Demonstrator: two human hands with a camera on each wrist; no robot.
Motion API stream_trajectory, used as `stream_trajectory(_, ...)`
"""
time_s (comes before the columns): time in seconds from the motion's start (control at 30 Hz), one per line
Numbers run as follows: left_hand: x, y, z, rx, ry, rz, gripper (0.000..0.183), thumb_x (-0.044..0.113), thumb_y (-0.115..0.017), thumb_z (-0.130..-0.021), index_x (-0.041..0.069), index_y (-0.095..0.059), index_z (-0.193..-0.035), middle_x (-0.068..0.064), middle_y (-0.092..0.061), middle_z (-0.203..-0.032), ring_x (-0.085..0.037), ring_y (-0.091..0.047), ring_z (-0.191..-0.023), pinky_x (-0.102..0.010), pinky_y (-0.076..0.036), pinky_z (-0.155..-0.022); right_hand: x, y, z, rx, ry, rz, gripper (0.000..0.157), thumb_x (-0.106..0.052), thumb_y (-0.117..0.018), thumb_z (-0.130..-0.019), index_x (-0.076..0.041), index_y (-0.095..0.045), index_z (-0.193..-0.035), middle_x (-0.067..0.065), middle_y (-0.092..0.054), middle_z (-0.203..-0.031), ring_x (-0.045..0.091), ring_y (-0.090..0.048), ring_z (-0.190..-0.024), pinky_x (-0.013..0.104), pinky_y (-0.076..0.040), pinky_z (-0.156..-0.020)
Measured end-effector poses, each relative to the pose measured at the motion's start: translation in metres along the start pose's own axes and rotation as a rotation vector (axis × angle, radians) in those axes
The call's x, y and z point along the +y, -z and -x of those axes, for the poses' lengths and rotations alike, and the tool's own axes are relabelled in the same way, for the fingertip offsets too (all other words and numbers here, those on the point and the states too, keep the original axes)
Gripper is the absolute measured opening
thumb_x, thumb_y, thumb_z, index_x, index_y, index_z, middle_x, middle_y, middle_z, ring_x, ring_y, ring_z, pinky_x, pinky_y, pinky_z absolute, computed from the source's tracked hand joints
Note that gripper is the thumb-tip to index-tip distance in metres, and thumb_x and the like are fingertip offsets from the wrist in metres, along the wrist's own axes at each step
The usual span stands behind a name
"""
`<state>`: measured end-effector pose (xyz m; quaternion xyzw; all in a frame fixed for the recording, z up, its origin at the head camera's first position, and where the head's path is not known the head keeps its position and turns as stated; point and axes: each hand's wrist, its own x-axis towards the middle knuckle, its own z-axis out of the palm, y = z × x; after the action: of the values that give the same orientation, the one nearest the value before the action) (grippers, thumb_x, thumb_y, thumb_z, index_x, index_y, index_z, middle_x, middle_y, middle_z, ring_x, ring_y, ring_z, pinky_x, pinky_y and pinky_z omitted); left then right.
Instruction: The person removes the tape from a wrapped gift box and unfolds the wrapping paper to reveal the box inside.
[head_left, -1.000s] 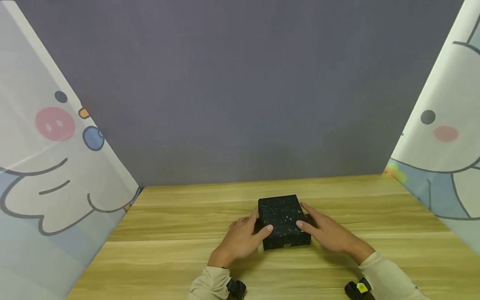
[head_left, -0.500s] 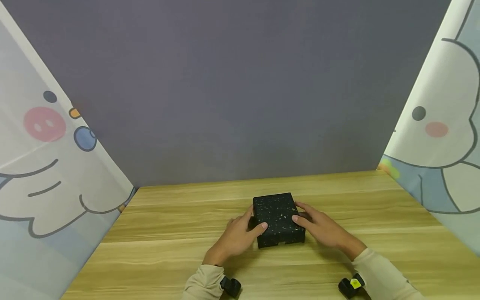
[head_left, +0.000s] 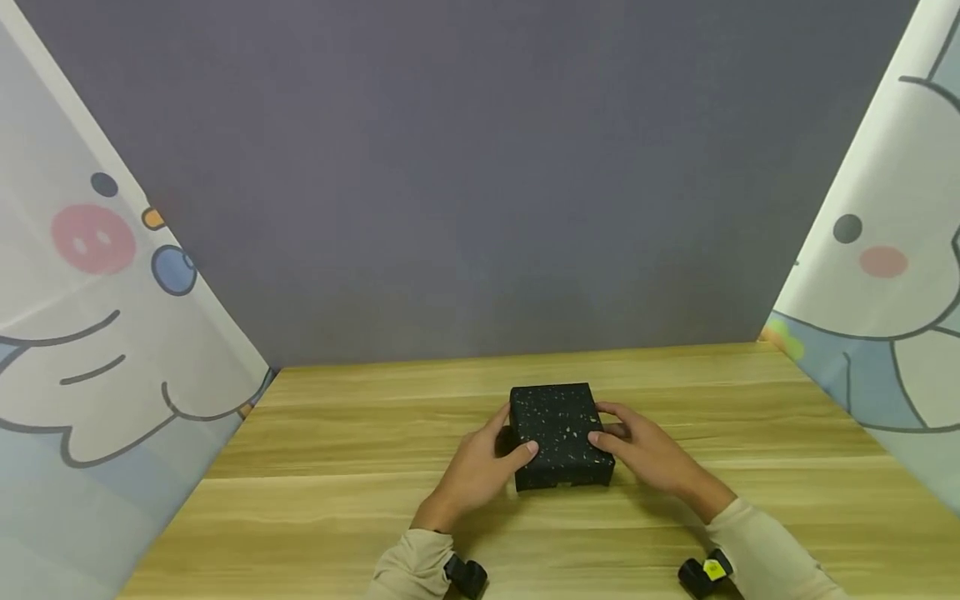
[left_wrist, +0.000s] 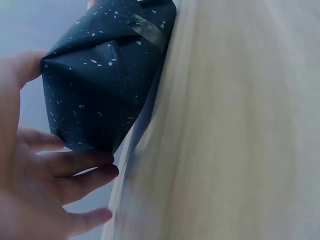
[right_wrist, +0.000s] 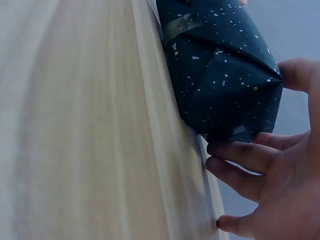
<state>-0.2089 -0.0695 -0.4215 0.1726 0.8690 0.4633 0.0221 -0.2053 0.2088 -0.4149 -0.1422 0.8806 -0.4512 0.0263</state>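
Note:
A flat box wrapped in black paper with pale specks (head_left: 562,429) is between my two hands on the wooden table. At its left side my left hand (head_left: 476,471) holds it, thumb on the top edge and fingers along the far part of the side. My right hand (head_left: 652,450) grips the opposite side the same way. Folded paper and a strip of clear tape (left_wrist: 148,31) show on the box's end in the left wrist view. The right wrist view shows similar folds and another tape strip (right_wrist: 182,26). Whether the underside fully touches the table is unclear.
The wood-grain table (head_left: 337,450) extends around the box. A grey panel (head_left: 480,183) stands along its back edge. Cartoon-printed sheets rise at the left (head_left: 112,333) and right (head_left: 862,300). Black wrist straps (head_left: 467,575) sit on both sleeves.
The box has turned very slightly, its front edge now more level. The fingers of my right hand look a little more bent. The head view has shifted a bit.

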Motion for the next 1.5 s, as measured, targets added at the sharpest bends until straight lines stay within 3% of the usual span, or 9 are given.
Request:
stream_trajectory(0.23,0.001,-0.005,0.004,-0.007,0.019,0.151,0.086,0.052,-0.066,-0.094,0.016,-0.026,-0.160,-0.012,-0.056,-0.142,-0.025,-0.062,-0.119,-0.042,-0.053,-0.094,-0.001,0.001,0.000,-0.020,0.009,-0.018,0.072,-0.039,-0.061,-0.100,0.002,-0.033,-0.152,0.030,-0.057,-0.134,0.039,-0.059,-0.121,0.056,-0.048,-0.097)
stream_trajectory(0.57,-0.002,0.000,0.003,0.052,0.005,0.306,0.081,0.032,-0.076,-0.090,0.019,-0.034,-0.158,-0.015,-0.051,-0.145,-0.031,-0.061,-0.118,-0.040,-0.054,-0.092,-0.003,-0.001,0.003,0.015,0.073,-0.114,0.064,-0.029,-0.062,-0.101,0.003,-0.036,-0.150,0.031,-0.052,-0.139,0.040,-0.056,-0.125,0.054,-0.046,-0.101)
stream_trajectory(0.8,0.000,0.001,0.004,0.069,-0.003,0.341,0.079,0.033,-0.077,-0.091,0.021,-0.035,-0.157,-0.011,-0.049,-0.147,-0.030,-0.059,-0.122,-0.039,-0.053,-0.094,-0.005,-0.001,0.002,0.064,0.082,-0.149,0.060,-0.025,-0.063,-0.101,0.004,-0.039,-0.147,0.031,-0.052,-0.139,0.041,-0.053,-0.128,0.045,-0.051,-0.097)
stream_trajectory(1.03,0.001,0.001,0.003,0.119,-0.029,0.403,0.072,0.027,-0.075,-0.093,0.013,-0.041,-0.154,-0.011,-0.049,-0.148,-0.031,-0.056,-0.126,-0.036,-0.054,-0.093,-0.010,0.000,0.003,0.120,0.098,-0.197,0.060,-0.018,-0.068,-0.097,0.006,-0.041,-0.146,0.032,-0.050,-0.140,0.045,-0.054,-0.125,0.039,-0.054,-0.093)
stream_trajectory(1.33,0.003,-0.002,0.003,0.182,-0.027,0.425,0.085,0.029,-0.076,-0.092,0.012,-0.026,-0.159,-0.011,-0.044,-0.152,-0.028,-0.049,-0.133,-0.046,-0.044,-0.106,-0.012,-0.005,0.003,0.158,0.158,-0.298,0.060,-0.005,-0.072,-0.091,0.010,-0.043,-0.142,0.031,-0.050,-0.140,0.045,-0.057,-0.120,0.028,-0.054,-0.089)
stream_trajectory(1.5,0.005,-0.003,0.002,0.185,-0.026,0.416,0.086,0.028,-0.077,-0.092,0.010,-0.026,-0.159,-0.011,-0.046,-0.151,-0.028,-0.048,-0.134,-0.047,-0.045,-0.104,-0.012,-0.008,0.005,0.182,0.180,-0.314,0.057,0.000,-0.071,-0.090,0.012,-0.044,-0.140,0.032,-0.050,-0.140,0.045,-0.055,-0.122,0.034,-0.053,-0.094)
